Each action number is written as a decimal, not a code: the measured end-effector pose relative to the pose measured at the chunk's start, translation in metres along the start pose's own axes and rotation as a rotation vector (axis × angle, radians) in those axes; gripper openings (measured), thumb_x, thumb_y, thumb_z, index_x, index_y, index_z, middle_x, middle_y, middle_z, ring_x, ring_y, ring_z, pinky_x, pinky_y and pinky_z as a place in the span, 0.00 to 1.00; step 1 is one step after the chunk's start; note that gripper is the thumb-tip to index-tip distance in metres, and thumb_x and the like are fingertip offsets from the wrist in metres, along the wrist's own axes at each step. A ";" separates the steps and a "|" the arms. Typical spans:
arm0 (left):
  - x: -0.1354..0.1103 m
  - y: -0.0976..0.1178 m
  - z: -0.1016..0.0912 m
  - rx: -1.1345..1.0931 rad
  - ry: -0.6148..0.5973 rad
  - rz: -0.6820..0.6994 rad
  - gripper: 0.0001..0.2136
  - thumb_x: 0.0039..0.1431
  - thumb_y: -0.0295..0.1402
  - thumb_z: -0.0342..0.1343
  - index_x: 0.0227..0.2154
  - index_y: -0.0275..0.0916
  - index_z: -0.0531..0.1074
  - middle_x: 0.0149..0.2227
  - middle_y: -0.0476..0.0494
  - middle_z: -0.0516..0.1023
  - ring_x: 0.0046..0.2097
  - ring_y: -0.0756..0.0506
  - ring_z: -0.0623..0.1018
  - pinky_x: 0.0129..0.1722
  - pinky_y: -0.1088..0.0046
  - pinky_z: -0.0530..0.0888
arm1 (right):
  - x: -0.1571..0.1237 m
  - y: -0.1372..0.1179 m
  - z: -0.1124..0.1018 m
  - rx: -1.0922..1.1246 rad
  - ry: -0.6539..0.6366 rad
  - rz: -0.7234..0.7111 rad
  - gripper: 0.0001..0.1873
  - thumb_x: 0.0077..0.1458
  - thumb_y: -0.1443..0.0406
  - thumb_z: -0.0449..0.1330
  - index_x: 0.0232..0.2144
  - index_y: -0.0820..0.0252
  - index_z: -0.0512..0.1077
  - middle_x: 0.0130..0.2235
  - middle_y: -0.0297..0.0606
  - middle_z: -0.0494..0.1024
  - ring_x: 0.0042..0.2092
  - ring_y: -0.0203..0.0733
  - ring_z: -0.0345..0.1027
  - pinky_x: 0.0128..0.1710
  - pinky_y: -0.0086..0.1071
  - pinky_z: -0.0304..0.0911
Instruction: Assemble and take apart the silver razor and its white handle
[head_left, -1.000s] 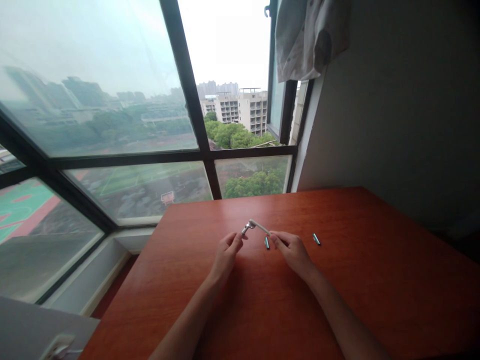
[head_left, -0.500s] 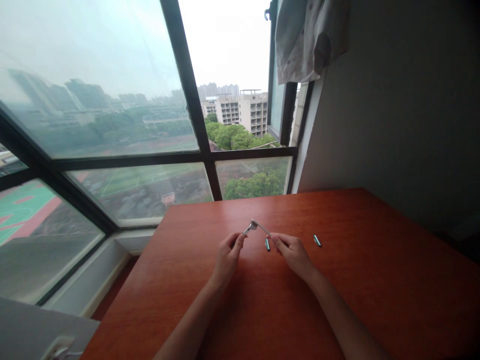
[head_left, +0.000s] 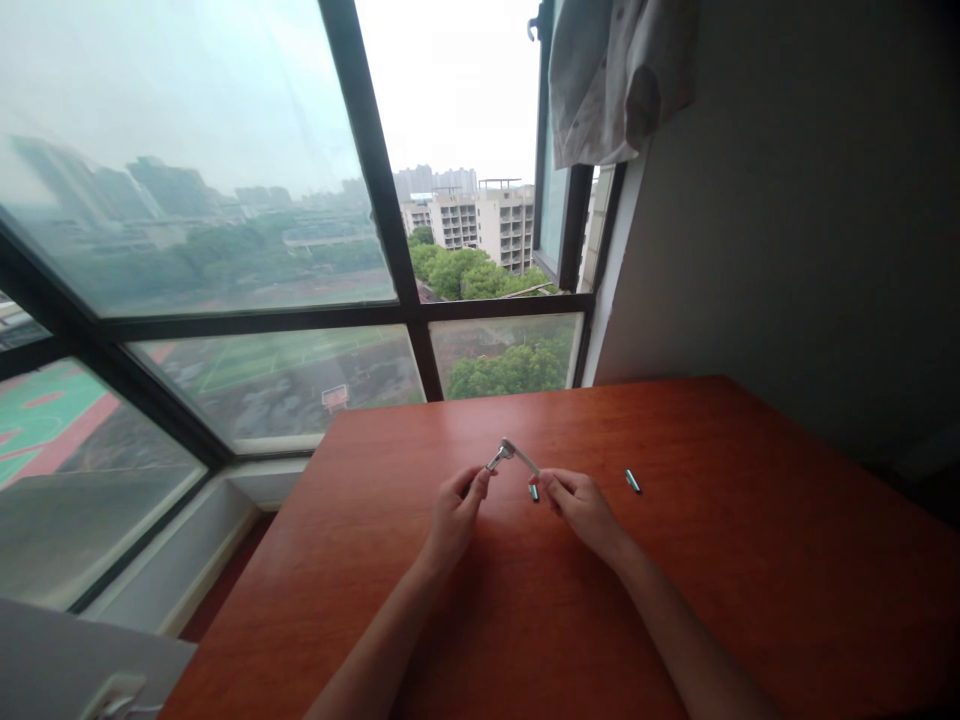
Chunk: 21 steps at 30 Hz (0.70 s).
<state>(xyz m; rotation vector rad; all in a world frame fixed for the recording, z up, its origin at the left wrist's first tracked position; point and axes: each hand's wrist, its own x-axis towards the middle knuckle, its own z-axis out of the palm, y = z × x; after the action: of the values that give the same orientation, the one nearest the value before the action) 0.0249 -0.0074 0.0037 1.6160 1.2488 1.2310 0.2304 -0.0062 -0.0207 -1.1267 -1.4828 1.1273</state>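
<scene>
My left hand (head_left: 459,508) pinches the handle of a small silvery razor (head_left: 494,461), whose head points up and to the right. Between the fingers of my right hand (head_left: 581,505) is a thin pale stick (head_left: 526,460), slanting up to the left. Its far tip meets the razor head, though I cannot tell what the tip looks like. Partly beside my right fingertips, a small green-and-dark razor cartridge (head_left: 534,493) lies on the table. A second cartridge (head_left: 634,481) of the same look lies farther right.
The reddish-brown wooden table (head_left: 360,600) fills the lower view, its far edge near the windows. Dark window frames (head_left: 420,340) stand behind it, with one pane open. A pale cloth (head_left: 619,85) hangs at upper right, beside a grey wall (head_left: 772,220).
Both hands stay almost in place. The pale stick has turned slightly and shows a wider side at the razor head. The view has shifted very slightly.
</scene>
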 end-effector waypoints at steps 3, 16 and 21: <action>0.001 0.001 -0.002 -0.001 0.061 0.005 0.19 0.59 0.48 0.51 0.30 0.35 0.74 0.24 0.50 0.66 0.28 0.48 0.66 0.28 0.75 0.62 | 0.000 0.001 0.001 0.035 -0.020 0.013 0.25 0.58 0.49 0.52 0.32 0.66 0.76 0.20 0.30 0.64 0.21 0.31 0.54 0.20 0.26 0.48; 0.000 -0.003 0.003 0.016 -0.053 0.024 0.19 0.59 0.47 0.51 0.32 0.35 0.75 0.22 0.51 0.64 0.26 0.49 0.64 0.26 0.76 0.61 | 0.000 -0.007 0.006 0.244 -0.053 0.122 0.25 0.54 0.47 0.56 0.28 0.64 0.74 0.18 0.27 0.61 0.18 0.28 0.48 0.17 0.26 0.41; 0.000 -0.001 0.000 0.074 0.012 0.032 0.18 0.59 0.47 0.50 0.32 0.35 0.75 0.23 0.50 0.65 0.27 0.49 0.65 0.26 0.76 0.62 | -0.001 -0.011 0.007 0.253 -0.067 0.156 0.24 0.53 0.47 0.57 0.28 0.64 0.73 0.18 0.27 0.61 0.17 0.27 0.46 0.16 0.26 0.39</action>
<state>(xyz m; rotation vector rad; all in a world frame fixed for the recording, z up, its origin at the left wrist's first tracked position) 0.0249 -0.0068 0.0025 1.6899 1.2947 1.2284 0.2225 -0.0102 -0.0108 -1.0492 -1.2753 1.4294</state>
